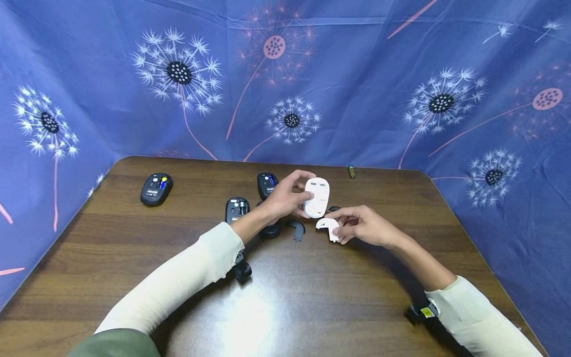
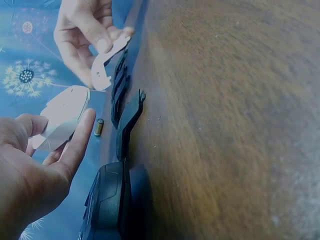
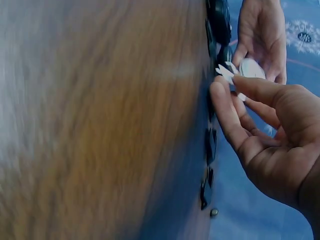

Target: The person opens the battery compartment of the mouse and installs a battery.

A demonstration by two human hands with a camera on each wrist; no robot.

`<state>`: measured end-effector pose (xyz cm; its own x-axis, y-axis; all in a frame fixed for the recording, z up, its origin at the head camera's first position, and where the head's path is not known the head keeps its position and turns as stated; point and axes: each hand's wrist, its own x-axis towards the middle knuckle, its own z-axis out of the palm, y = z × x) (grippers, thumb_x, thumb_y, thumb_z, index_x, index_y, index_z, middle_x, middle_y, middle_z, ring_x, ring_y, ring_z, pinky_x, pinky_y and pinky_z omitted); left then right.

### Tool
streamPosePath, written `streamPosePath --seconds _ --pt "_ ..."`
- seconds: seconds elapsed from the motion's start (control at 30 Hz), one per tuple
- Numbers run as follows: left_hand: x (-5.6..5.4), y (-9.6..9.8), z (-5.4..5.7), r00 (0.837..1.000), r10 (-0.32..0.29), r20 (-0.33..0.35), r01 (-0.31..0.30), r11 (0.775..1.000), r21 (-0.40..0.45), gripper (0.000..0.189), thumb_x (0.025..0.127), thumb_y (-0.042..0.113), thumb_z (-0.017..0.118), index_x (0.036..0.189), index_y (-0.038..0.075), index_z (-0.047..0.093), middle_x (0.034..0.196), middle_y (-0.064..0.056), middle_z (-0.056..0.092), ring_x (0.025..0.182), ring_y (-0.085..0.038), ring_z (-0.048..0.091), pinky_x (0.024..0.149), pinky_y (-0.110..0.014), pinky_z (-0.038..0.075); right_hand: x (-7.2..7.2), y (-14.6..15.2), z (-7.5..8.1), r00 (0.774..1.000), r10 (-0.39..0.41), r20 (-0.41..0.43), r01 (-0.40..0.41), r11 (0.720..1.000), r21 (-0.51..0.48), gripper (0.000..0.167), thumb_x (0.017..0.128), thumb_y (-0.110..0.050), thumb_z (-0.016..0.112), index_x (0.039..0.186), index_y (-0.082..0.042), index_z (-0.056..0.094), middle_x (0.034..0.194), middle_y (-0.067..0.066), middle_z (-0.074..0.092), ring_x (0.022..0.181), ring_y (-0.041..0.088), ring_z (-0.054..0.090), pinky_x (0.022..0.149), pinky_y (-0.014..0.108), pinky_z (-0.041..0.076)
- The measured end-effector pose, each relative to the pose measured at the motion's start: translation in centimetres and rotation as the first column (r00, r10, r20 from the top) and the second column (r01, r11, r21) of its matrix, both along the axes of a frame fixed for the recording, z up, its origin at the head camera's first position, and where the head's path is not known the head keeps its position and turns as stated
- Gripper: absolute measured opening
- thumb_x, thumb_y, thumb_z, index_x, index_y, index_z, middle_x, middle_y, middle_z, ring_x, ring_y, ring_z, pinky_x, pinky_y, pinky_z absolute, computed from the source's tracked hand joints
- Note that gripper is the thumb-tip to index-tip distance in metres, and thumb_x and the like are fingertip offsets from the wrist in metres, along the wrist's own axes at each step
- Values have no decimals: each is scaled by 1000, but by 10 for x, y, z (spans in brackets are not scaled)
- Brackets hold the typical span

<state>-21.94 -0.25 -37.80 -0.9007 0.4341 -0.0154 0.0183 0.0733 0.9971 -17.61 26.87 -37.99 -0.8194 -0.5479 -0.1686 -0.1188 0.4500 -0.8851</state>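
My left hand [image 1: 287, 196] grips a white computer mouse [image 1: 317, 197] by its edge, its underside turned toward the head camera. Just to the right and lower, my right hand [image 1: 363, 225] pinches a curved white battery cover [image 1: 329, 228] between thumb and fingers. The left wrist view shows the white mouse [image 2: 65, 117] and the white cover [image 2: 106, 65] a short distance apart, both raised off the table. Below the hands lies a dark curved battery cover [image 1: 297, 231]. Another dark piece [image 1: 333, 209] is partly hidden behind my right hand.
Black mice lie underside up: one at far left [image 1: 156, 189], one behind my left hand [image 1: 267, 184], one beside my left wrist [image 1: 236, 209]. Another dark mouse [image 1: 270, 230] sits under my left forearm. A battery [image 1: 352, 172] lies near the wooden table's [image 1: 312, 307] back edge.
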Motion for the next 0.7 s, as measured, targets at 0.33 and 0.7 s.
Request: streamPosePath --seconds 0.33,0.7 --pt "-1 0 0 1000 -4 -1 4 1000 -4 53 111 -1 66 161 9 52 130 -25 60 85 -28 73 76 -51 76 7 -13 -1 996 42 82 -43 999 18 40 101 2 78 138 12 65 94 18 76 80 23 81 74 40 75" --pt "0 -1 -1 1000 -10 10 10 1000 -12 50 111 2 67 159 14 55 132 -25 60 87 -31 75 81 -57 75 5 -15 -3 998 67 17 -69 980 186 38 101 -14 84 134 2 73 87 12 78 67 23 76 61 38 71"
